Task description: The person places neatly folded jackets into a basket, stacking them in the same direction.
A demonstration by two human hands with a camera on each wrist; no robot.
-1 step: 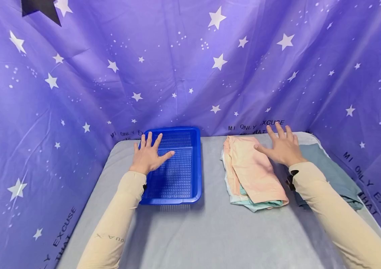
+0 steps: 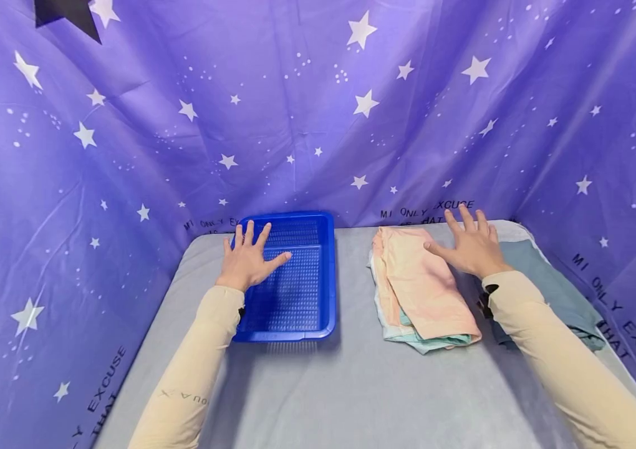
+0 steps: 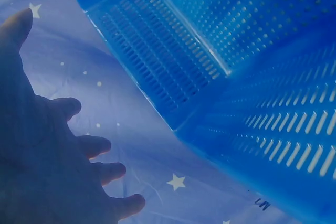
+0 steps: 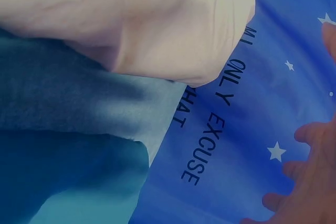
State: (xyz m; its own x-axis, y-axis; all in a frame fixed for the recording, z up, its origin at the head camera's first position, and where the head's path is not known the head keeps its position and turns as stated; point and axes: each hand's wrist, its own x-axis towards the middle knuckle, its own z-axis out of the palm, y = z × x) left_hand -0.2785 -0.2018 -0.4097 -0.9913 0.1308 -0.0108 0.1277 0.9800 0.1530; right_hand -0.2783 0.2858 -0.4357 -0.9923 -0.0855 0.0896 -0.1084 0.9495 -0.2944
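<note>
My left hand point(image 2: 247, 259), fingers spread and straight, hovers over the left side of a blue plastic basket point(image 2: 328, 280). Nothing is in its grasp. The basket's slotted wall point(image 3: 157, 51) fills much of the left wrist view, with the hand beside it. Over on the right, my right hand point(image 2: 472, 246) is likewise spread above the cloth, between two piles, and holds nothing. To its left lies a folded peach garment point(image 2: 424, 280) on top of pale blue and mint cloth point(image 2: 430, 343). A folded dark teal garment point(image 2: 542, 280) lies to its right, partly hidden by the forearm.
Both piles and the basket stand on a table with a light grey cover point(image 2: 351, 386). A purple curtain point(image 2: 295, 125) with white stars closes off the back and both sides, right at the table's edges.
</note>
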